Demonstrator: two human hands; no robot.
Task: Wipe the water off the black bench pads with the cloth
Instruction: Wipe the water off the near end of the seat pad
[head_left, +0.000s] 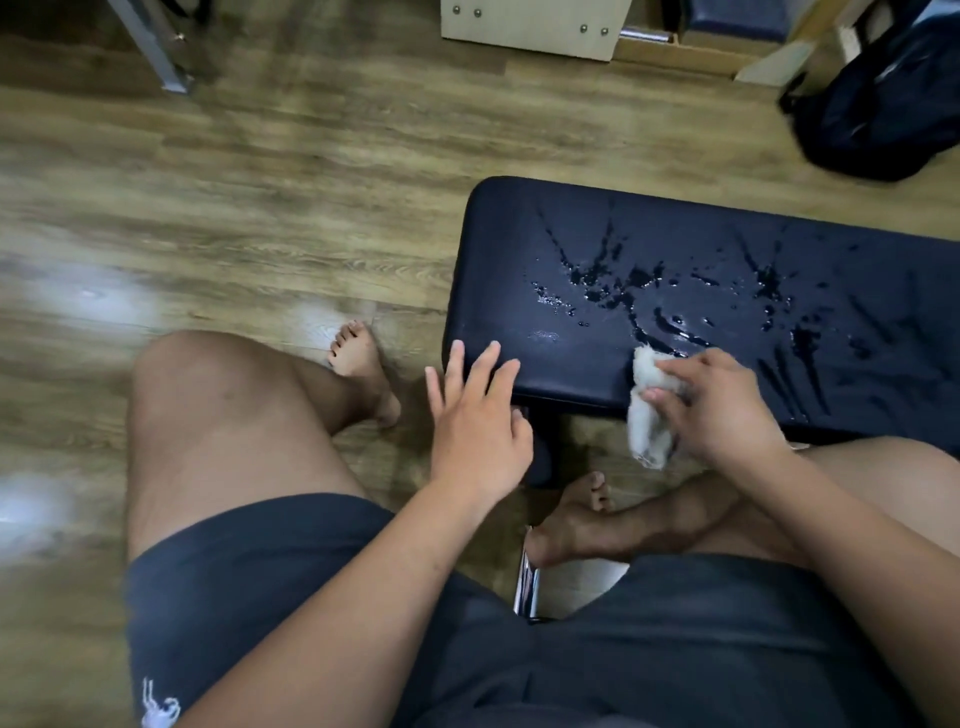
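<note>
A black bench pad (519, 249) stretches from the middle of the view to the right edge. Water splashes and streaks (639, 286) lie across its middle and right part. My right hand (717, 410) grips a bunched white cloth (647, 421) at the pad's near edge; part of the cloth hangs below the edge. My left hand (478, 415) is open with fingers spread, its fingertips resting on the pad's near left corner.
I sit with bare legs and dark shorts (260, 597) in front of the bench. A chrome frame part (527, 582) shows between my knees. On the wooden floor (260, 182) a black bag (883, 104) lies at the far right, and a wooden box (524, 26) stands at the back.
</note>
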